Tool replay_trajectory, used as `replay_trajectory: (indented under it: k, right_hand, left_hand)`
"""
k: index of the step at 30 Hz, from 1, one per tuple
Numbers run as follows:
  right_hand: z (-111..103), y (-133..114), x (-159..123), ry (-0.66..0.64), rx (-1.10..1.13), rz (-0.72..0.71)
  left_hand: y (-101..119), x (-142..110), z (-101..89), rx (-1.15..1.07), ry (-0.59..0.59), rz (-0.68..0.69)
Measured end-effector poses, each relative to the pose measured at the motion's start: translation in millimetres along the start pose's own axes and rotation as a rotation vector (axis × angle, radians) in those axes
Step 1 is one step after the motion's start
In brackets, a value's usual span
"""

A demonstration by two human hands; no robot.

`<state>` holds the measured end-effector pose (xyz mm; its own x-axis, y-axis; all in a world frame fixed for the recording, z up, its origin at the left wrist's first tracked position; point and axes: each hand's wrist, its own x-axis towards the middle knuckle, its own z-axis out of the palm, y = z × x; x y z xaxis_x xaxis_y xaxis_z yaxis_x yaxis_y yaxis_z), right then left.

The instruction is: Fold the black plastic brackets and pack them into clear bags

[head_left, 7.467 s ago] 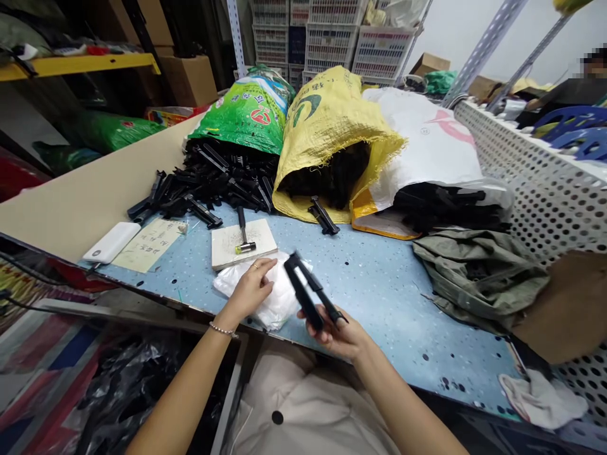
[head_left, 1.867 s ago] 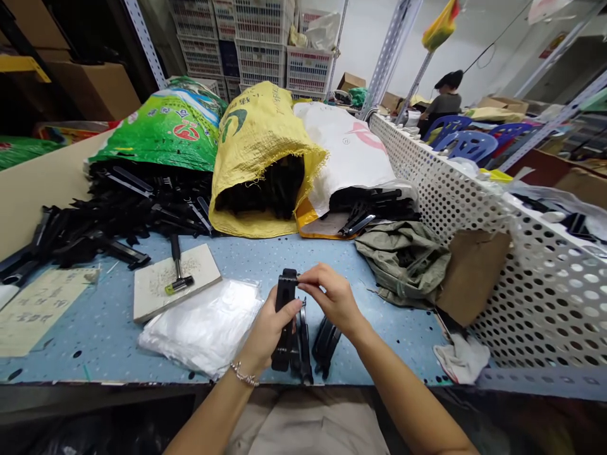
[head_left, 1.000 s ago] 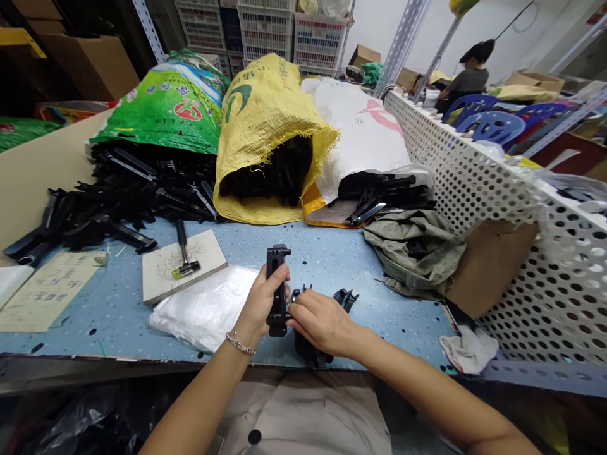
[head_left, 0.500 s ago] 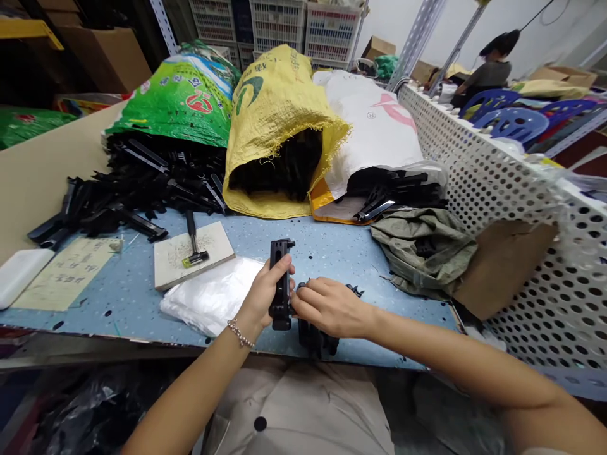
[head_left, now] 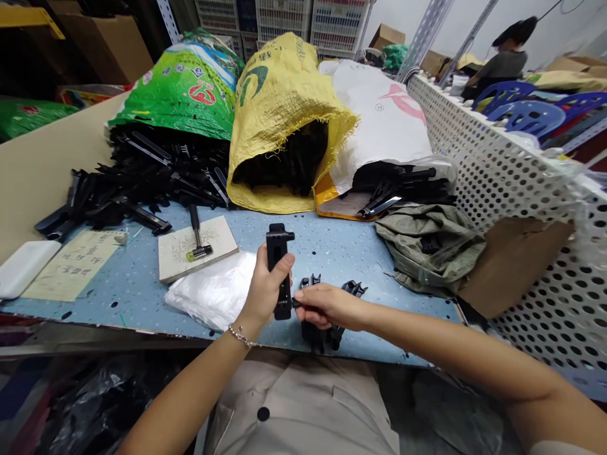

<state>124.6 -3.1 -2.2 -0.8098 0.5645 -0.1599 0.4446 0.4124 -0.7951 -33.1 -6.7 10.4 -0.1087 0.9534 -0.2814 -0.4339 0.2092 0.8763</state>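
My left hand [head_left: 270,284] is wrapped round a long black plastic part [head_left: 277,243], held upright, with a short stub jutting right from its top. The thumb lies across its front. My right hand [head_left: 327,304] pinches a small black knob-like piece [head_left: 296,303] at the part's lower right side; the fingers hide most of it. Beneath and beyond the right hand, several black plastic pieces [head_left: 313,338] stand bunched on the blue tabletop [head_left: 332,246]. A stack of clear plastic bags [head_left: 213,292] lies left of my left hand.
Green [head_left: 184,95], yellow [head_left: 284,88] and white sacks [head_left: 379,114] line the back, spilling black parts [head_left: 137,183]. A hammer [head_left: 196,237] rests on a pale block [head_left: 220,243]. Crumpled olive cloth [head_left: 422,246] and a perforated white wall [head_left: 512,196] are right. Someone sits farther back.
The black part has turned in my left hand and moved slightly up. My right hand has shifted from a curled grasp to a pinch at its lower side, uncovering more of the pieces behind.
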Motion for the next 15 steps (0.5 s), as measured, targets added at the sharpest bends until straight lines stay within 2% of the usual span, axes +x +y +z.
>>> replay_trajectory:
  k: [2,4,7,11,15]
  right_hand:
    - [-8,-1,-1,0.129,-0.179,-0.111]
    - [-17,-3,-1,0.226,-0.483,-0.307]
    - [-24,-7,-2,0.229,-0.836,-0.561]
    - [-28,-9,-3,0.226,-0.952,-0.604]
    - [-22,-7,-2,0.228,-0.861,-0.527]
  left_hand:
    - [-2,4,-1.5,-0.053,-0.043,-0.040]
    - [-5,7,-1.9,-0.099,-0.087,-0.101]
    - [-9,7,-1.4,-0.118,-0.133,-0.227]
    - [-7,7,-0.2,-0.211,-0.099,-0.267]
    - [-4,6,2.3,-0.175,-0.125,-0.269]
